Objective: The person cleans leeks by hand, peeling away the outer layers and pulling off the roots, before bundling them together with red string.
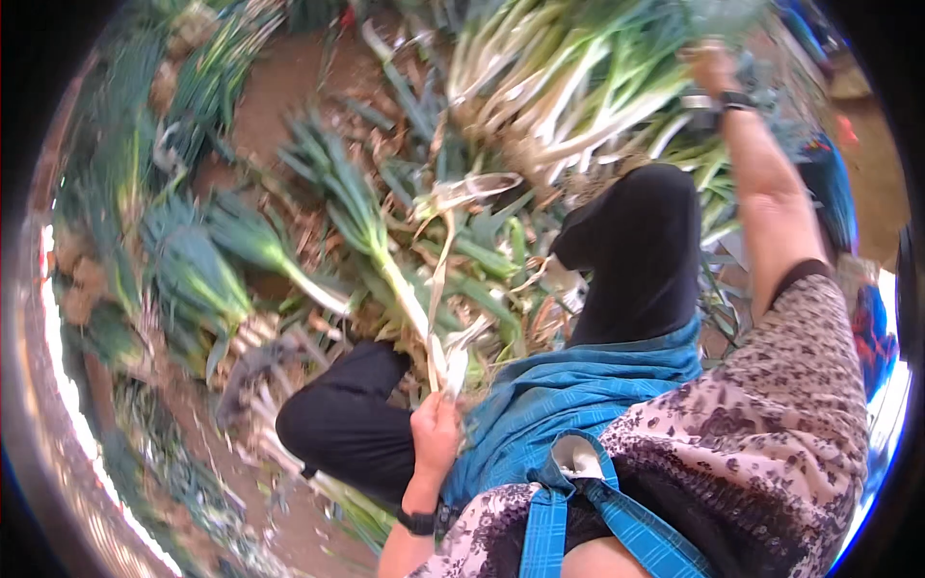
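My left hand (438, 433) is closed round the white root end of a leek (397, 284), close to my lap. Its blue-green leaves fan away to the upper left, and a pale, withered leaf strip (443, 255) lies along it. Far off at the upper right, my right arm is stretched out over a heap of pale, stripped leeks (578, 91). My right hand (711, 69) is at the heap's right edge, its fingers smeared by motion, so what they grip does not show.
Untrimmed leeks (198, 260) lie in bunches at the left. Peeled leaves and dry scraps (491, 250) cover the ground before me. My bent knees (641, 250), in black trousers, stand between my hands. Brown soil (284, 91) shows at the upper left.
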Available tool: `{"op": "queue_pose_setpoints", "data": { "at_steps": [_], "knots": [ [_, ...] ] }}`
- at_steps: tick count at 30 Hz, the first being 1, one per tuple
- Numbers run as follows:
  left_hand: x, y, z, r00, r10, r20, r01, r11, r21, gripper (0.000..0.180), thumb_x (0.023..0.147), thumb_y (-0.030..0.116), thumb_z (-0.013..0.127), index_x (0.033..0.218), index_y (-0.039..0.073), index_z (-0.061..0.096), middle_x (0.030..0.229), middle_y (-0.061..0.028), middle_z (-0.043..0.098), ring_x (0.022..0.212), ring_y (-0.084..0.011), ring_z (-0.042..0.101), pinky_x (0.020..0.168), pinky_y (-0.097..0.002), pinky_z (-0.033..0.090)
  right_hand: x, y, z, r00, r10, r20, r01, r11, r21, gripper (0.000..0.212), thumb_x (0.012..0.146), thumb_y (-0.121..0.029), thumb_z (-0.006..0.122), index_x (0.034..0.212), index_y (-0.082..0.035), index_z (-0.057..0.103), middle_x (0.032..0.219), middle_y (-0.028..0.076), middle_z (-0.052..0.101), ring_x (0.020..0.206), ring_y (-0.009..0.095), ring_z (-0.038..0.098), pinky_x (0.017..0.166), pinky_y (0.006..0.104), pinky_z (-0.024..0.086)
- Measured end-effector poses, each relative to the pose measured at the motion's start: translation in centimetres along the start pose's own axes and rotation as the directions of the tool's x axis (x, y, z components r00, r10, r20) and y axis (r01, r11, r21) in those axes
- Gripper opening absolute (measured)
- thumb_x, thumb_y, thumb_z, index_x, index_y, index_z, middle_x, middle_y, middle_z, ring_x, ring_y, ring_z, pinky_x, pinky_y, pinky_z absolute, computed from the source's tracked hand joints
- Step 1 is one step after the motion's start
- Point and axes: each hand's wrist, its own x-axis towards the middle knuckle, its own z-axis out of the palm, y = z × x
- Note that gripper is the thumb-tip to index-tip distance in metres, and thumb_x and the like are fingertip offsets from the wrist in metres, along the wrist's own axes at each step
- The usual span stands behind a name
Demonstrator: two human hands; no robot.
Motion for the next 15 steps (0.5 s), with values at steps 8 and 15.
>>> {"op": "queue_pose_setpoints", "data": {
  "at_steps": [8, 15],
  "knots": [
    [16.3, 4.1, -0.6, 0.623, 0.73, -0.282, -0.489, 0.645, 0.588, 0.032, 0.078, 0.026, 0.07, 0.091, -0.003, 0.065, 0.077, -0.0166, 0.063, 0.07, -0.0293, 0.061, 0.065, -0.0361, 0.048, -8.1, 17.4, 3.9, 0.944, 0.044, -0.326, -0.131, 0.959, -0.25, 0.027, 0.077, -0.034, 0.067, 0.092, -0.011, 0.061, 0.072, 0.013, 0.064, 0.069, 0.034, 0.063, 0.056, 0.0435, 0.047],
    [25.9, -5.3, -2.3, 0.849, 0.216, -0.483, 0.017, 0.901, 0.432, 0.035, 0.065, 0.021, 0.078, 0.083, -0.003, 0.061, 0.077, -0.0176, 0.066, 0.07, -0.027, 0.066, 0.064, -0.0384, 0.051, -9.5, 9.0, 7.7, 0.714, 0.493, 0.497, -0.664, 0.253, 0.704, 0.03, 0.09, -0.03, 0.052, 0.083, -0.003, 0.061, 0.068, 0.012, 0.06, 0.055, 0.022, 0.057, 0.048, 0.0345, 0.041]
  ]
}}
